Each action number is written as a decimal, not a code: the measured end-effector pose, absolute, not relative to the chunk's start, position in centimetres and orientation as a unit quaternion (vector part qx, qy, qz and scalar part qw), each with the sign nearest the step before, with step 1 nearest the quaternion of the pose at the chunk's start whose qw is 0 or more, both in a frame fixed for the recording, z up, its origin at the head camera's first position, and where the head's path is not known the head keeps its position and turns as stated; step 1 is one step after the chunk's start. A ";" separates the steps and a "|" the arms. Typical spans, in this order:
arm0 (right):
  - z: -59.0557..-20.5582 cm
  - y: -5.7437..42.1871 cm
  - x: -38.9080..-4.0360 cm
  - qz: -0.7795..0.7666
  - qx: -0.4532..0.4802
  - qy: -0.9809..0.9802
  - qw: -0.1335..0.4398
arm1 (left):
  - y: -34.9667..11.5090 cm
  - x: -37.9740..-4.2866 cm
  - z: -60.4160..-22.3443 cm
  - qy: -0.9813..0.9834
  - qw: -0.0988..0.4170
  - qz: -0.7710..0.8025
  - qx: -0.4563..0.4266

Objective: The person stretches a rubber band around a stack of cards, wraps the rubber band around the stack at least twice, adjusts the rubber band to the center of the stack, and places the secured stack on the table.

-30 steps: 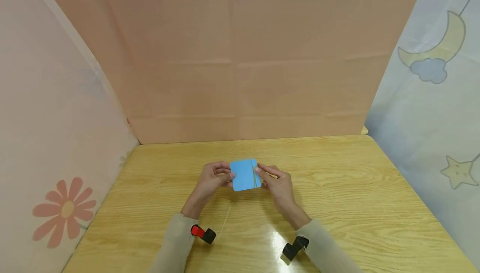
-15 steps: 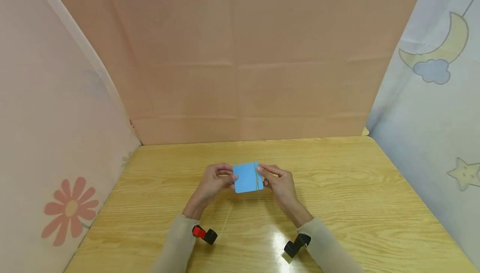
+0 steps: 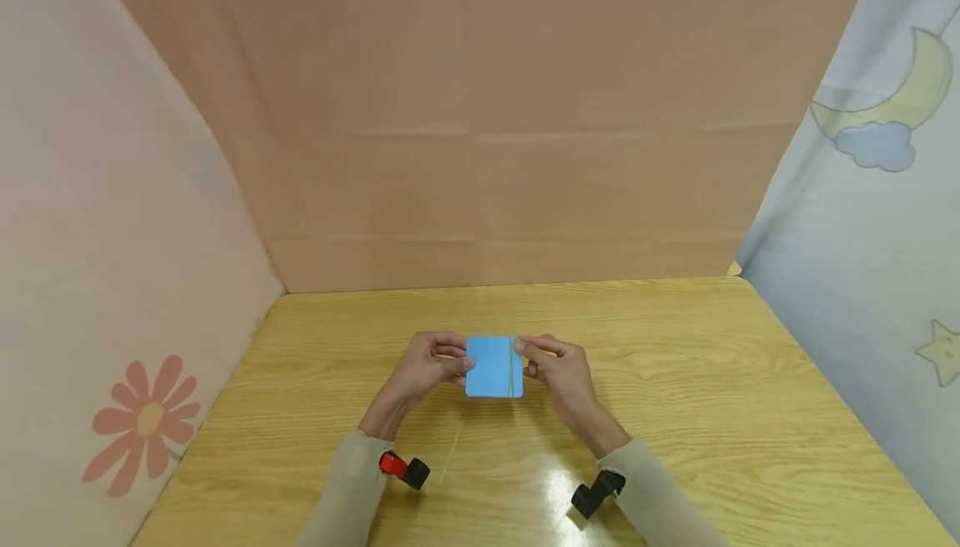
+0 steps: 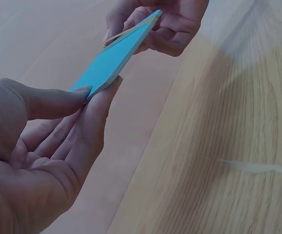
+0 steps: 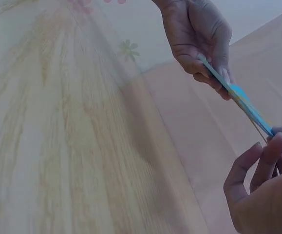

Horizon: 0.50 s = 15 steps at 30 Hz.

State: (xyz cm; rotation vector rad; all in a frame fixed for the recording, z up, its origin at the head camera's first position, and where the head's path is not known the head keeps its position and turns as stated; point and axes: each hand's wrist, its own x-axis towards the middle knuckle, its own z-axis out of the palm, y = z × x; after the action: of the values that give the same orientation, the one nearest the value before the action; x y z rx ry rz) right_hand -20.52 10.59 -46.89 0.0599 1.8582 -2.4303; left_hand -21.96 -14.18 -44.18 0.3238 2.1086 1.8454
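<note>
Nearest to me, at the bottom edge of the head view, both beige sleeves [image 3: 341, 493] come in over the wooden table [image 3: 712, 414], each with a small wrist camera strapped on: a black-and-red one [image 3: 403, 469] on the left, a black one [image 3: 596, 493] on the right. Just past them a thin pale strand [image 3: 451, 451] lies on the tabletop between my forearms. Further out, my left hand [image 3: 423, 368] pinches the left edge of a small blue card stack [image 3: 491, 366] between thumb and curled fingers; the left wrist view shows the thumb on top and the fingertips underneath. My right hand [image 3: 558, 368] grips the opposite edge with its fingers curled around it, right where a yellowish rubber band [image 3: 512, 368] crosses the blue face. I hold the stack in the air just above the table, near its middle, face up toward the head camera and edge-on in both wrist views. Beyond the hands, a peach backdrop [image 3: 480, 113] closes the far side, with a flower-print curtain [image 3: 142, 422] on the left and a moon-and-cloud curtain [image 3: 873, 126] on the right.
</note>
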 end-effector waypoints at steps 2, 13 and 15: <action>-46.9 10.8 -20.5 -0.791 0.010 0.609 0.050 | -14.2 -21.9 -44.2 0.744 0.163 0.639 0.111; -46.3 13.0 -21.0 -0.744 -0.073 0.649 0.139 | -14.3 -21.8 -45.1 0.732 0.181 0.650 0.092; -46.2 13.4 -21.1 -0.731 -0.081 0.662 0.143 | -14.3 -21.7 -45.3 0.722 0.191 0.659 0.088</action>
State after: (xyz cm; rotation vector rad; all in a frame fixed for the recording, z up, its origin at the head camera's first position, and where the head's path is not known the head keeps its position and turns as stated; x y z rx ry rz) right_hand -21.14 13.38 -46.24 -0.2350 1.9097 -2.1089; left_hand -21.74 -14.25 -45.31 0.2484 2.0284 1.8518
